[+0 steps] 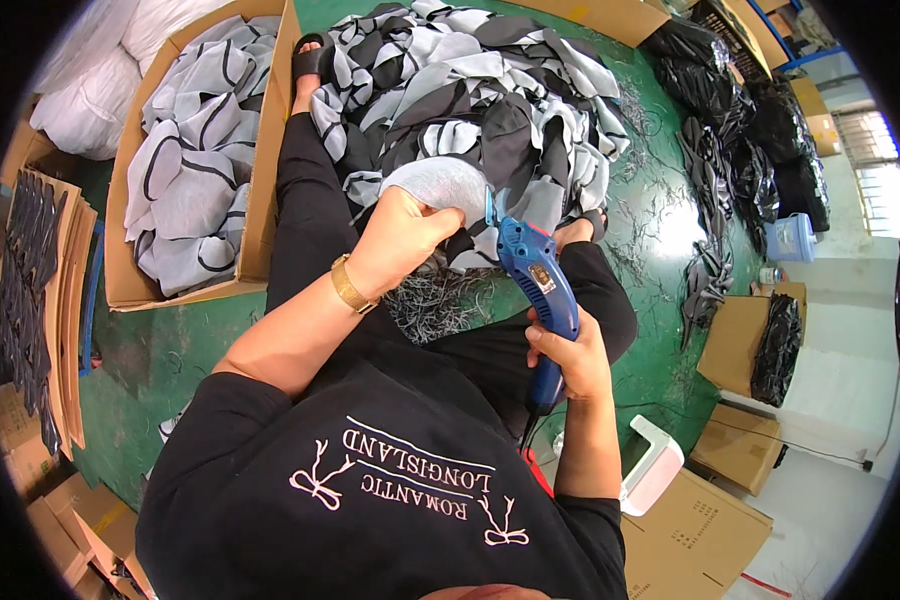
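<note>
Behind left hand, half-hidden fabric piece

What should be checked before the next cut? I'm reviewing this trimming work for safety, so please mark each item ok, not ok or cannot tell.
1. Right hand wrapped around the blue electric cutter handle: ok.
2. Left hand grips the grey fabric piece: ok.
3. Left fingers away from the cutter tip: cannot tell; they look close.
4. Cutter tip meets the fabric edge: ok.
5. Cord free behind the handle: cannot tell; mostly hidden.
6. Lap free of thread scraps: not ok; a heap lies there.
</note>
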Tool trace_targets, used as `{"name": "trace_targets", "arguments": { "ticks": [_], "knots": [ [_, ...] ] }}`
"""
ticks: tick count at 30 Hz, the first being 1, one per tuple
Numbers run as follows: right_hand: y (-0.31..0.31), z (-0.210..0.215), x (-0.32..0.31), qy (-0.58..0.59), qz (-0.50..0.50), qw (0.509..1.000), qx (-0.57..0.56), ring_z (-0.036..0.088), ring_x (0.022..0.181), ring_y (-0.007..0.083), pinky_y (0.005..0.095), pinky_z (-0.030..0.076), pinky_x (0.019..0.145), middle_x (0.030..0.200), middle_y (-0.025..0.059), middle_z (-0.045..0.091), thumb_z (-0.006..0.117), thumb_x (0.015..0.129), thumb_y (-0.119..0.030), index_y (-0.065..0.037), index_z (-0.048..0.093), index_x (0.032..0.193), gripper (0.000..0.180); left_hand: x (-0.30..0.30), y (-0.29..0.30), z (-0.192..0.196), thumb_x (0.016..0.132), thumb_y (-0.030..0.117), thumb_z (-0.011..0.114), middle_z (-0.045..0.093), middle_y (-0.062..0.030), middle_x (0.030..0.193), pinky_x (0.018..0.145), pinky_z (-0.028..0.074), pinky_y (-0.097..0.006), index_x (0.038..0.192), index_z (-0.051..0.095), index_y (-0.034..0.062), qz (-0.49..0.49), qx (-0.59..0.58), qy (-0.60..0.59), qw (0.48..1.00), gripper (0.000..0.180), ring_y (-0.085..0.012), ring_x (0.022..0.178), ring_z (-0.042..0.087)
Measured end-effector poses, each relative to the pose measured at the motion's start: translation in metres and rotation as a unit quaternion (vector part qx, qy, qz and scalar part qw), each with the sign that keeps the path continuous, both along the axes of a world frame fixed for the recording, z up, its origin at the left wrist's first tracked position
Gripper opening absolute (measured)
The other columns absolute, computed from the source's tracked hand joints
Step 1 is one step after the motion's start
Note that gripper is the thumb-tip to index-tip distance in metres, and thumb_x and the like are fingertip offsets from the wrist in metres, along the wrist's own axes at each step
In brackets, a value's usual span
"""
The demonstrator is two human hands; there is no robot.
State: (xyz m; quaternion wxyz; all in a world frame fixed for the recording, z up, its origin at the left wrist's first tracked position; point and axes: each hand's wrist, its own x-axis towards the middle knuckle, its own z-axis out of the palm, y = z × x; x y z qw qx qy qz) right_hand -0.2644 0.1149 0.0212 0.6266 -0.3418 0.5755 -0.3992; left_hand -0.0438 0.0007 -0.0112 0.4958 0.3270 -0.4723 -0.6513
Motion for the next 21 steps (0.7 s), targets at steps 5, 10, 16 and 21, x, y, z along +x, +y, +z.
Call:
{"name": "trace_targets", "arguments": {
  "ticks": [5,10,16,21],
  "knots": [
    [0.000,0.007,-0.004,0.014,0.022,1.000,0.009,0.057,0.058,0.0136,0.0285,0.051,0.050,0.076,0.0059,0.057,0.071,0.072,-0.001,0.005,0.057,0.098,0.030,0.009,-0.005,0.000,0.076,-0.007,0.053,0.065,-0.0005,0.092,0.076,0.047,-0.024,0.098,0.064,0.0007,-0.024,-0.044,-0.037,0.998,0.025,-0.0078,0.085,0.060],
    [-0.003,0.005,-0.007,-0.017,0.043,0.999,0.022,0.056,0.058,0.0141,0.0284,0.050,0.050,0.074,0.0063,0.057,0.070,0.072,-0.003,0.005,0.057,0.097,0.029,0.020,-0.005,0.005,0.074,-0.006,0.051,0.064,0.0018,0.089,0.073,0.046,-0.022,0.099,0.063,-0.0008,-0.085,-0.067,-0.129,0.986,0.028,-0.0052,0.081,0.058],
    [-0.021,0.006,0.009,-0.035,0.002,0.999,-0.030,0.055,0.056,0.0149,0.0273,0.047,0.051,0.072,0.0068,0.056,0.069,0.076,-0.009,0.004,0.056,0.099,0.029,0.011,0.006,0.001,0.074,-0.003,0.051,0.064,0.0016,0.085,0.068,0.047,-0.022,0.097,0.064,-0.0024,-0.065,-0.022,-0.037,0.997,0.026,-0.0041,0.077,0.057],
    [-0.045,0.011,0.029,0.063,-0.031,0.991,-0.114,0.057,0.062,0.0114,0.0247,0.049,0.057,0.078,0.0048,0.060,0.076,0.074,-0.013,0.003,0.057,0.101,0.037,0.010,0.015,-0.007,0.076,-0.004,0.051,0.064,0.0018,0.091,0.069,0.047,-0.021,0.103,0.064,-0.0022,-0.122,0.025,-0.023,0.992,0.030,-0.0038,0.079,0.057]
  ]
}}
